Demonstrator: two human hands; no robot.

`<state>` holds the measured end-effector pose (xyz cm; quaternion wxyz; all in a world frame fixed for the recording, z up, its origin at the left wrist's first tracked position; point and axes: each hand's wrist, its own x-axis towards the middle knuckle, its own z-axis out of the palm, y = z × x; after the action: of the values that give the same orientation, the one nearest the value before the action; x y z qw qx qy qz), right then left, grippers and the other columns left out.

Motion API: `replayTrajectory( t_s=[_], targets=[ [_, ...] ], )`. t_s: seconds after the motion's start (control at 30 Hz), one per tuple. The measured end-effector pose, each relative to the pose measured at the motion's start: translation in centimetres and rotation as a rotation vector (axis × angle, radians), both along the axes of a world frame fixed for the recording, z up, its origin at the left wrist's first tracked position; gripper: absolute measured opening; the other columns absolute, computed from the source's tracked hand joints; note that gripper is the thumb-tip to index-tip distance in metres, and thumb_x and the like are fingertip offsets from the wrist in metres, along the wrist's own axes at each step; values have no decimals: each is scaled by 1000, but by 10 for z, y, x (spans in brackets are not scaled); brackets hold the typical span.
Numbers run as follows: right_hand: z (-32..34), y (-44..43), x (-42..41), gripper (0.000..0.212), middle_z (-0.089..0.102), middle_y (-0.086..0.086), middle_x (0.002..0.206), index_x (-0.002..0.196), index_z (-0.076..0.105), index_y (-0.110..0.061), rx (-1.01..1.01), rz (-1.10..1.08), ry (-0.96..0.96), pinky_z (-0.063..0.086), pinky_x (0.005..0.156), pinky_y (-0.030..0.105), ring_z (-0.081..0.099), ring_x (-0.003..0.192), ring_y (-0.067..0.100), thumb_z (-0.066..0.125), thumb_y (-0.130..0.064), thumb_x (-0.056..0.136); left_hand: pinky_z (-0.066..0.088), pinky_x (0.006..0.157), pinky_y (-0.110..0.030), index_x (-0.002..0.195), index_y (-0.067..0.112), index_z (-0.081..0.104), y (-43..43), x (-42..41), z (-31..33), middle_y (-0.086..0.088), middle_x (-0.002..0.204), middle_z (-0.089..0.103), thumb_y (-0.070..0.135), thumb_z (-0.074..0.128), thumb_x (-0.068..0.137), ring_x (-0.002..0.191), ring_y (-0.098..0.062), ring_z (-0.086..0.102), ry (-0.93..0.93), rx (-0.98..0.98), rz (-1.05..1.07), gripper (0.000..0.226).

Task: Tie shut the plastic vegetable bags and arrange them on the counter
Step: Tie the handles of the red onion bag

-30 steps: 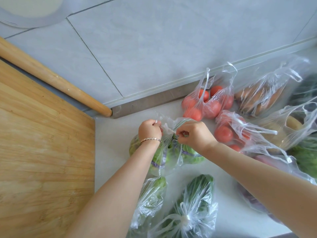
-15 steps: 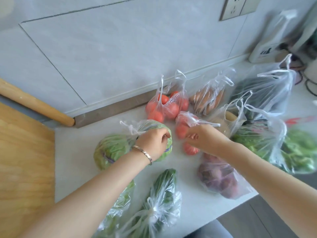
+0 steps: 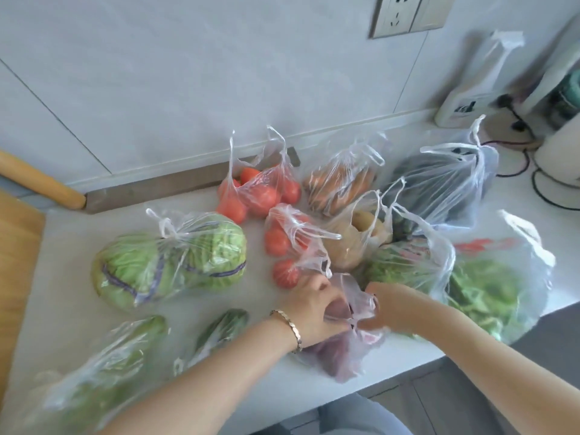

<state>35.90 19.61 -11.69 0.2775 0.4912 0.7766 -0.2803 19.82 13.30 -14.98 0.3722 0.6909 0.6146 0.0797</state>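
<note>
A clear bag of purple vegetables (image 3: 340, 356) lies near the counter's front edge. My left hand (image 3: 317, 309), with a bracelet on the wrist, and my right hand (image 3: 387, 306) both grip its loose handles (image 3: 357, 306) from either side. To the left rests the knotted cabbage bag (image 3: 169, 262). Two tomato bags lie behind, one at the wall (image 3: 257, 193) and one nearer (image 3: 292, 243). Two bags of long green vegetables (image 3: 103, 372) (image 3: 219, 331) lie at the front left.
Bags of carrots (image 3: 340, 183), potatoes (image 3: 354, 243), dark vegetables (image 3: 445, 186) and leafy greens (image 3: 483, 290) crowd the right. A wooden board (image 3: 15, 262) and rolling pin (image 3: 40, 180) sit left. Cables (image 3: 533, 180), appliances and a wall socket (image 3: 408, 14) are at the back right.
Both hands left the knotted cabbage bag, which now lies on its own at the left, and moved right and nearer to take hold of the purple vegetable bag's handles. My view swung right.
</note>
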Motion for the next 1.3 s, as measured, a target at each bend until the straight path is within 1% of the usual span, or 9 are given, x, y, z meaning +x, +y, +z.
replayTrajectory(
  t_s=[0.13,0.27,0.63,0.73,0.83,0.97,1.1,1.2,1.3],
  targets=[
    [-3,12,5,19,63,6,96,99,60,-7,-54,160,39,44,66,21,57,87,21,51,-20,88,39,98,-32,89,14,68,3,19,0,-2,109,57,52,48,71,106,-23,48,-5,-2,91,46],
    [-8,24,5,26,58,13,84,77,58,-7,-180,-92,296,41,61,25,52,74,22,36,0,89,39,98,-29,97,21,61,-12,30,8,7,91,56,50,51,60,108,-15,48,-109,-95,193,48],
    [24,47,13,28,57,11,81,63,51,-5,-321,-627,811,49,70,26,53,74,21,42,-10,89,32,53,-23,76,24,57,-40,4,25,5,61,50,32,33,88,49,-13,41,-77,-51,477,27],
    [28,46,16,18,59,1,92,93,58,-3,-246,-438,748,48,86,36,56,84,18,55,-20,86,31,51,-17,64,30,44,-43,-7,29,3,55,47,30,34,94,49,-6,42,-66,-27,563,31],
    [16,28,20,39,53,-11,101,108,46,-18,-219,-16,386,46,81,20,54,86,8,62,-41,81,32,52,-19,61,26,38,-45,-17,33,4,53,44,28,38,96,49,-7,42,-24,16,585,35],
    [-4,13,18,41,38,-2,57,61,40,-15,-103,17,271,31,51,21,32,47,10,51,-43,89,34,64,-35,67,21,46,-41,-34,41,-3,60,49,32,35,96,70,-31,52,164,85,526,33],
    [-1,13,15,35,50,-5,76,64,51,-22,22,-138,539,43,72,24,49,70,10,40,-33,96,35,62,-35,75,1,56,-35,-58,54,-7,57,51,33,32,96,66,-31,52,236,182,543,46],
    [3,6,9,33,50,-10,101,66,57,-25,-27,-176,733,35,89,20,50,93,7,42,-24,96,40,64,-19,68,0,59,-34,-70,59,-7,65,60,32,38,95,65,-11,59,-6,146,675,47],
    [9,-2,1,41,62,-12,106,57,66,-25,-213,-379,1054,36,88,16,57,98,7,42,-24,90,42,80,-9,69,9,70,-34,-68,59,5,77,68,18,61,85,75,12,62,-608,40,844,21]
  ],
)
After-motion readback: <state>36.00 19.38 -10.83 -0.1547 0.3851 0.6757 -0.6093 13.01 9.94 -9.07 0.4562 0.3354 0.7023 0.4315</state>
